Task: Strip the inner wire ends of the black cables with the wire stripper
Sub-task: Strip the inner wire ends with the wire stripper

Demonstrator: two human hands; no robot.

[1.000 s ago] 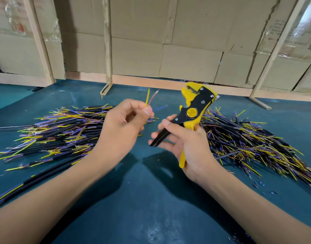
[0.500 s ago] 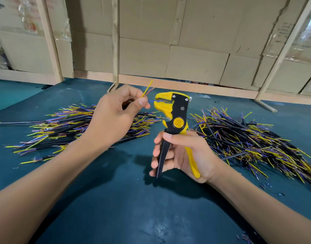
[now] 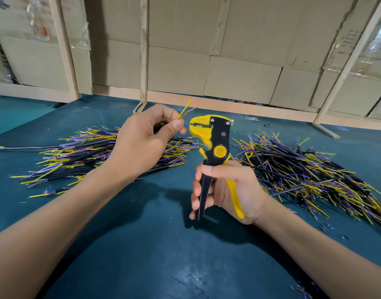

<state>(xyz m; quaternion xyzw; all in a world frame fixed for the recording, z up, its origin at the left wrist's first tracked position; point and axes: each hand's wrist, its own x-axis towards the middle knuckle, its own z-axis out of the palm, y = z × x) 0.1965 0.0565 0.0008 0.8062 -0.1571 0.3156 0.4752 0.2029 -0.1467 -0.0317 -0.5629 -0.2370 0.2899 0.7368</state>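
My left hand (image 3: 142, 139) grips a black cable, most of it hidden in the fist. Its yellow wire (image 3: 184, 111) and brown wire stick up past my thumb, while its blue wire (image 3: 187, 124) runs into the jaws of the wire stripper (image 3: 213, 145). The yellow and black stripper stands upright above the table, and my right hand (image 3: 228, 190) is curled round its two handles. One pile of black cables (image 3: 88, 152) with coloured ends lies behind my left hand; another cable pile (image 3: 304, 169) lies right of the stripper.
The table has a dark teal mat (image 3: 163, 255). Small bits of stripped insulation (image 3: 327, 227) lie at the right. Cardboard panels and wooden posts (image 3: 143, 50) form a wall behind the table.
The stripper swung from tilted right to upright and came left to my left hand. The blue wire now sits in its jaws.
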